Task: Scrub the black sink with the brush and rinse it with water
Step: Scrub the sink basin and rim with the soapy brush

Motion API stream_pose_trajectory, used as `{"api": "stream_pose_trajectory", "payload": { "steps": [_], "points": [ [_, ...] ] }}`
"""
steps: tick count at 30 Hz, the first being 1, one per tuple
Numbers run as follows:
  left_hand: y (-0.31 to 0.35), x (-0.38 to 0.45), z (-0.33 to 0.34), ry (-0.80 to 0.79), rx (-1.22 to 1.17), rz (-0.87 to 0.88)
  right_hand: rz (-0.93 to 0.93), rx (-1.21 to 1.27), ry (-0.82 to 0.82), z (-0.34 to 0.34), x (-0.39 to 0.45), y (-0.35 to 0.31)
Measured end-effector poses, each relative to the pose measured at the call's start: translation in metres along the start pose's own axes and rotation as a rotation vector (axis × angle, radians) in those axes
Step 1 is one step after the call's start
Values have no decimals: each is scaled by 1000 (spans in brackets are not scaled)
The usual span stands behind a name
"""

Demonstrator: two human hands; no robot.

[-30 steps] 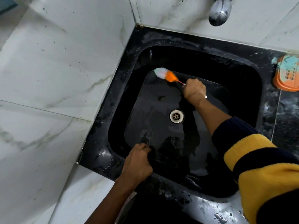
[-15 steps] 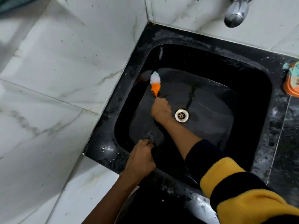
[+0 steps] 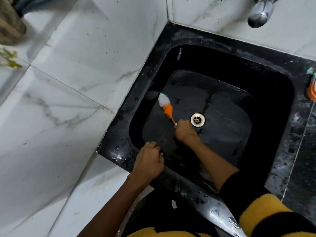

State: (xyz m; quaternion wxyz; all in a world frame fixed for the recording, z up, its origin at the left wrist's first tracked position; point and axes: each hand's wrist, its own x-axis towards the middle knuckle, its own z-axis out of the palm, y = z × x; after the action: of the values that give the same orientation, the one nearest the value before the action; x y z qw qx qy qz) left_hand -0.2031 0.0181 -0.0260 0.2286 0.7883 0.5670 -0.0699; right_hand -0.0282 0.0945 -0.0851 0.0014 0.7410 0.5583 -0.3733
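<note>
1. The black sink sat in the corner of a black bench, against white marbled wall tiles to the left and far side.
2. The right hand was inside the basin, fingers closed around the handle of the brush.
3. The brush head, white at the tip and orange below, lay against the left part of the basin floor, left of the metal drain.
4. The left hand gripped the near left rim of the sink, fingers curled over the edge.
5. A chrome tap spout hung above the far right side; no running water was discernible.
6. An orange and teal object rested on the bench at the right edge, partly cut off.
</note>
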Motion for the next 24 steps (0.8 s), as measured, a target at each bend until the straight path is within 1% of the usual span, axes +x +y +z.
{"api": "stream_pose_trajectory", "payload": {
  "steps": [2, 5, 8, 10, 11, 13, 16, 17, 18, 22, 24],
  "points": [
    [1, -1, 1, -2, 0, 1, 19, 32, 7, -4, 14, -1],
    [1, -3, 2, 8, 11, -1, -47, 9, -58, -2, 13, -19],
    [2, -8, 0, 42, 61, -34, -197, -80, -188, 23, -19, -29],
    [3, -11, -2, 71, 82, -73, -284, -131, -299, 38, -42, -21],
    [3, -12, -3, 76, 85, -87, -293, -143, -334, 39, -48, -14],
    [4, -14, -5, 80, 92, -93, -239, -158, -301, 27, -44, 4],
    [4, -16, -5, 84, 95, -91, -80, -182, -160, 5, -32, 27],
    [5, -17, -5, 87, 91, -88, -65, -202, -132, 4, -33, 30],
    [5, -18, -6, 86, 91, -85, -81, -216, -140, 5, -35, 27],
    [5, -18, -8, 46, 97, -83, -234, -223, -343, 29, -68, 5],
    [6, -18, -10, 36, 91, -87, -265, -256, -397, 29, -75, 12]
  ]
}}
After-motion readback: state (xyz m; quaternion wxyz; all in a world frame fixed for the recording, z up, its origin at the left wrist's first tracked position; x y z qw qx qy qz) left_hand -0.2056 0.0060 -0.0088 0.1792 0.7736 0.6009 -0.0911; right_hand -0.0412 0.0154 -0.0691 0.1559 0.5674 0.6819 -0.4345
